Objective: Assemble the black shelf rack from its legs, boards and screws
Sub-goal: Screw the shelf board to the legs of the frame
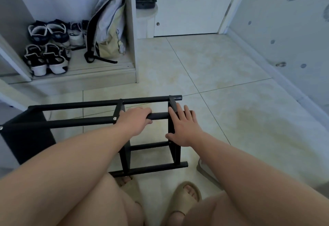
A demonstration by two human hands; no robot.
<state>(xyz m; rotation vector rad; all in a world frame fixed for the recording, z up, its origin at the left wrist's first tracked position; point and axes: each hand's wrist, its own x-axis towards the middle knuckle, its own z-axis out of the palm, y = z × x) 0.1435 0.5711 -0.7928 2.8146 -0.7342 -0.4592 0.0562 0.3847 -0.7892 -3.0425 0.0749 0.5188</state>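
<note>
The black shelf rack (pixel 80 105) lies sideways on the floor (pixel 231 118), a board (pixel 26 136) and a screw (pixel 114 118) already fitted at its left. The left hand (pixel 137 120) wraps its grip round one leg (pixel 160 115); the right hand (pixel 183 126) lies flat, unclenched, on the end frame (pixel 175 154). Assembly looks nearly complete.

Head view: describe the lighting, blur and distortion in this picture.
Head view: dim, bluish, even light with no hard shadows, and the floor tiles show only a faint sheen. Head view: wide-angle bending curves the cabinet edge and stretches the frame's lower corners. Head view: the black rack loses detail at its dark left end, while the left hand and right hand look fairly sharp.
</note>
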